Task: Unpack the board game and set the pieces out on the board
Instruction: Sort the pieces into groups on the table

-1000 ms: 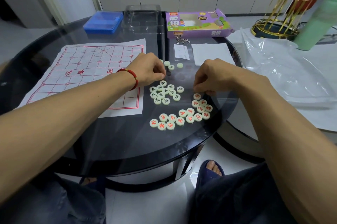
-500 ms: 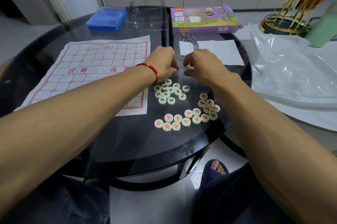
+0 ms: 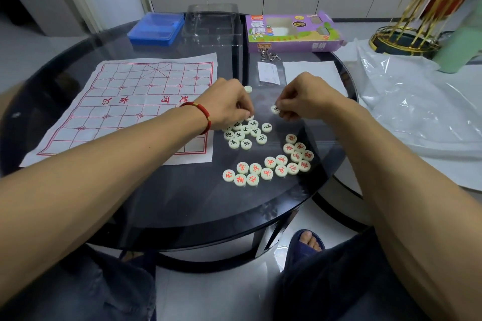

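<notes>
A white paper board [image 3: 130,101] with a red grid lies on the left of the dark glass table [image 3: 182,203]. Pale round pieces sit to its right: a black-lettered cluster [image 3: 246,135] and a red-lettered cluster [image 3: 273,164]. My left hand [image 3: 227,109], with a red cord at the wrist, rests at the top of the black cluster, fingertips pinching a piece there. My right hand [image 3: 305,98] pinches one pale piece [image 3: 274,109] just above the glass. One lone piece [image 3: 247,89] lies beyond my left hand.
The purple game box [image 3: 292,32], a clear plastic tray [image 3: 211,25] and a blue box [image 3: 156,28] stand at the table's far side. Keys [image 3: 270,55] and white papers [image 3: 310,72] lie near the box. A clear plastic bag [image 3: 417,112] covers the surface at right.
Both hands went to the loose pieces at the far side, then drew back toward the black cluster. The right hand now holds a piece. Fewer stray pieces remain beyond the left hand.
</notes>
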`<state>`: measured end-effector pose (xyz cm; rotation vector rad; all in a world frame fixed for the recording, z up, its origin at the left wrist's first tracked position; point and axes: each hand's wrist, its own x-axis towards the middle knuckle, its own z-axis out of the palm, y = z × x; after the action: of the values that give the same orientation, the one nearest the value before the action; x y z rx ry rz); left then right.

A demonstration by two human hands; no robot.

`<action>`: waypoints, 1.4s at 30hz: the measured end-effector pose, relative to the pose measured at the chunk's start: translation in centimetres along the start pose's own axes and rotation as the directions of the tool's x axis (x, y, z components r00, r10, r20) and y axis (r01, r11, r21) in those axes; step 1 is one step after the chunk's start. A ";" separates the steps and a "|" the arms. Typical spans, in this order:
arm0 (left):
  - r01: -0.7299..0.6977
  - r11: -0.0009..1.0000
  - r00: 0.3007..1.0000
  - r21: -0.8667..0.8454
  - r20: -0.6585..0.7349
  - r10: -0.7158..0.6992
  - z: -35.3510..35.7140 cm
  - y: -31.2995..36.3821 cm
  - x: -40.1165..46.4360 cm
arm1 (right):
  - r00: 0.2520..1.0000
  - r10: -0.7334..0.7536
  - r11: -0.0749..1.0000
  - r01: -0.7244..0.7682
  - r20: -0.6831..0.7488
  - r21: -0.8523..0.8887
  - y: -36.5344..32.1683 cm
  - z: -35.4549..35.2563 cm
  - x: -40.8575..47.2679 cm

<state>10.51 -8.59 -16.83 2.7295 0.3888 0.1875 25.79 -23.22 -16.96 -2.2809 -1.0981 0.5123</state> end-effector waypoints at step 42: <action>0.204 0.978 0.972 0.038 -0.123 -0.198 -0.4 -2.5 3.2 | 0.998 -0.029 0.999 0.030 -0.048 0.028 -2.0 1.6 2.4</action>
<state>12.84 -5.28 -17.15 2.7131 0.7092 0.2888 25.18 -19.74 -17.24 -2.2375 -1.0932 0.4571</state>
